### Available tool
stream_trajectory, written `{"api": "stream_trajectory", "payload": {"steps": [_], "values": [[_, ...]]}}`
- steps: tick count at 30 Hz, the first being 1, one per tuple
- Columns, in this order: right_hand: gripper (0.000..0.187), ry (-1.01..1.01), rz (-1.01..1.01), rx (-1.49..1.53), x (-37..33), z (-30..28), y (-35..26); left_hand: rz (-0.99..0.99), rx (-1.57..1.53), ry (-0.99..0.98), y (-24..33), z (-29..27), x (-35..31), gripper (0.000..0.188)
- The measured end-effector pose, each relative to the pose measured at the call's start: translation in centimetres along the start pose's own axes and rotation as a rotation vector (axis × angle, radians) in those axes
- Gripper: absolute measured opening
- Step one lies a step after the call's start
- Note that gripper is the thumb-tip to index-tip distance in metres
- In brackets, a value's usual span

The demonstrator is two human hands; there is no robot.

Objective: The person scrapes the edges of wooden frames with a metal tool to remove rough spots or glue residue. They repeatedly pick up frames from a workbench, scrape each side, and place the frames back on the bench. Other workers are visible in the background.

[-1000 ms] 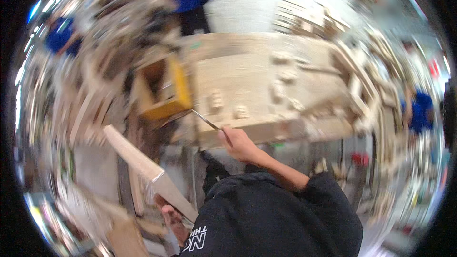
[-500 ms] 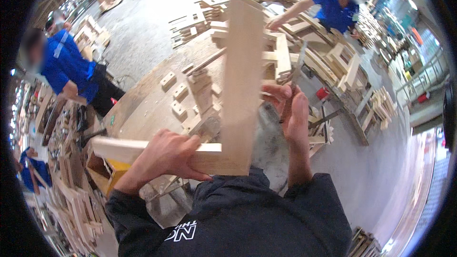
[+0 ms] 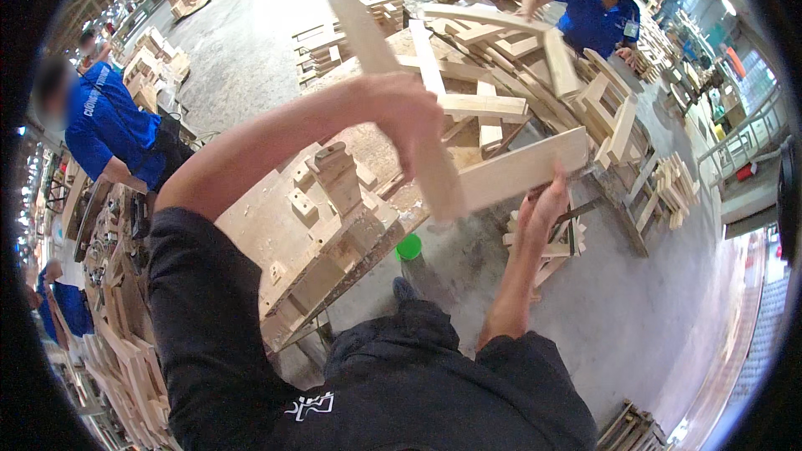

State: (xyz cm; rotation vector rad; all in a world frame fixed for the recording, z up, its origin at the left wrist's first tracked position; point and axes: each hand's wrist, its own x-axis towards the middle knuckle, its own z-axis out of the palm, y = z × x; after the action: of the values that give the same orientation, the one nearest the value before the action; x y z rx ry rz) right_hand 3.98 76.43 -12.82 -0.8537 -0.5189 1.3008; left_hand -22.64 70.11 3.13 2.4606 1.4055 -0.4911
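I hold up two pale boards joined at a corner as an L-shaped wooden frame piece [image 3: 518,169] in front of me. My left hand [image 3: 405,113] is closed round its longer arm, which points away to the far left. At the end of the shorter arm, my right hand [image 3: 541,205] is closed, its thumb against the lower edge and its other fingers partly hidden. Something dark shows at that palm, too little to name. Below my left forearm, a wooden block fixture [image 3: 338,179] stands on the workbench [image 3: 251,209].
Wooden frame parts [image 3: 493,104] lie heaped on the far side of the bench, with a co-worker in blue [image 3: 585,12] behind them. Another person in blue [image 3: 113,117] stands at the left. A green round object [image 3: 408,246] is below the bench edge. Stacked wood [image 3: 138,367] fills the lower left.
The L-shaped piece has turned and moved away from my body. My left hand has shifted up and right. The thin metal tool seen in my right hand is now mostly out of sight.
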Motion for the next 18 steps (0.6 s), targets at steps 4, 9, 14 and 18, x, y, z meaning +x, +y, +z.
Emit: {"api": "stream_trajectory", "payload": {"steps": [4, 9, 14, 18], "values": [[0.033, 0.077, 0.096, -0.065, 6.3, 5.2, 4.5, 0.017, 0.268, 0.472, -7.5, 2.1, 2.8, 0.073], [0.049, 0.128, 0.054, -0.119, 12.0, 8.3, 10.4, -0.259, 0.014, 0.526, -10.5, 5.9, -2.0, 0.061], [0.056, -0.184, -0.308, -0.359, 17.5, 9.2, 10.3, -0.623, 0.089, 0.441, -10.1, 14.1, -14.2, 0.048], [0.053, -0.596, -0.531, -1.025, 19.6, 13.0, 6.6, -0.793, -0.273, 0.638, -7.8, 20.4, -22.1, 0.033]]}}
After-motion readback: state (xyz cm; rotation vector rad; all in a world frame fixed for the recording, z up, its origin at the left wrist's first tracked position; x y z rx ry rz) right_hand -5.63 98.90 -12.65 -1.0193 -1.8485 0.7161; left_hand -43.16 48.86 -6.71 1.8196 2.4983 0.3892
